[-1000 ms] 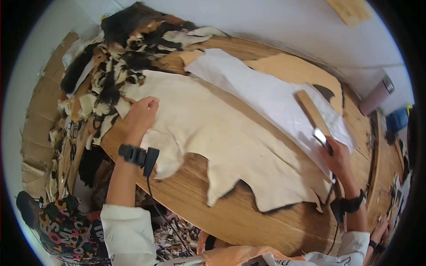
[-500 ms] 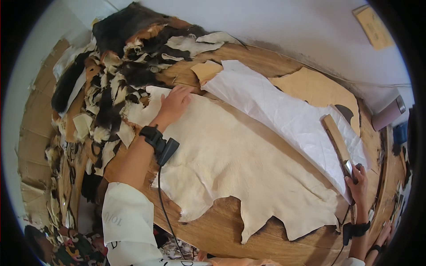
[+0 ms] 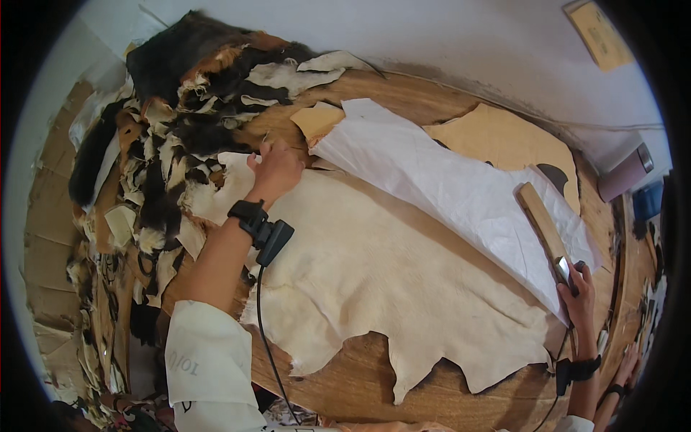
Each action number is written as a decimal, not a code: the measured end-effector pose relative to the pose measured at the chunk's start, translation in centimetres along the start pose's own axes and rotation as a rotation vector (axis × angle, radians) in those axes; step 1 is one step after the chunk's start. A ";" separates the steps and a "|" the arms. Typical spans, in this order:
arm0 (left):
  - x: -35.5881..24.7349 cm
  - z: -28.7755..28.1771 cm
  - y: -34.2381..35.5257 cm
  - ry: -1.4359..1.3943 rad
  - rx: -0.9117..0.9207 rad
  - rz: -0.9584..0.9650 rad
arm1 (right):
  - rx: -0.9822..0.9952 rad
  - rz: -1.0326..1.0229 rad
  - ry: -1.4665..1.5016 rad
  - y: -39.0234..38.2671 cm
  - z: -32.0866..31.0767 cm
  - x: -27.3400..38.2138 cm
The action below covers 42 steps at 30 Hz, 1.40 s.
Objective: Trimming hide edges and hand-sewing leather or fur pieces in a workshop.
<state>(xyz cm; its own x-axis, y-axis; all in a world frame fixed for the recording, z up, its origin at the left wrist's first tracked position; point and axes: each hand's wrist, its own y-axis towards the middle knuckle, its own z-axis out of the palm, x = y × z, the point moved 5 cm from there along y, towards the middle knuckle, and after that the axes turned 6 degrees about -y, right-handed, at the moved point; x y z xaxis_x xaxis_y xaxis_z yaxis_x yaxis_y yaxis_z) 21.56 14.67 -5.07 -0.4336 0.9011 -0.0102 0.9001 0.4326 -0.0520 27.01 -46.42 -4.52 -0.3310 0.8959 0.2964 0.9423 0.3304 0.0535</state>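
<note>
A large cream hide [image 3: 345, 252], ragged at its lower edge, is spread over the wooden table [image 3: 345, 389]. My left hand [image 3: 279, 173] rests at the hide's far left edge, thumb held away from bent fingers, nothing visible in its grasp. On the right, my right hand [image 3: 581, 295] is closed around a black-handled tool with a shiny metal part [image 3: 562, 268]; its exact kind is unclear. A flat wooden strip [image 3: 541, 219] runs up from that hand across a white sheet [image 3: 432, 180], which overlaps the hide's far side. Both wrists wear black devices with cables.
Dark fur and hide scraps [image 3: 173, 144] pile up at the left. Beyond the white sheet lies a tan piece [image 3: 497, 133]. A pink bottle [image 3: 625, 173] stands by the wall at right. Another person's hand [image 3: 628, 367] shows at the lower right; patterned clothing shows lower left.
My left hand has slid from lying flatter on the hide to its far edge, with fingers more bent. The right hand keeps its grip. The view has shifted slightly.
</note>
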 end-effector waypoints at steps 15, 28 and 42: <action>1.8 1.0 -5.8 -0.165 0.062 -0.113 | -0.020 -0.009 0.006 0.0 0.4 -0.6; 3.0 1.0 -5.8 -0.097 -0.016 -0.030 | -0.025 -0.045 0.005 -0.5 0.7 -0.2; 5.0 1.7 -4.9 -0.087 -0.038 0.047 | -0.004 -0.047 0.049 -0.1 0.5 0.0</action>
<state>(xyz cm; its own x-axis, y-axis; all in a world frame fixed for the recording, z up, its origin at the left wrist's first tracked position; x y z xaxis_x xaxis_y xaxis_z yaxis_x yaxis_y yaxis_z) 14.96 17.01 -6.56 -0.3918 0.9147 -0.0987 0.9196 0.3927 -0.0114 26.89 -46.31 -4.97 -0.3725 0.8635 0.3399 0.9259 0.3709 0.0725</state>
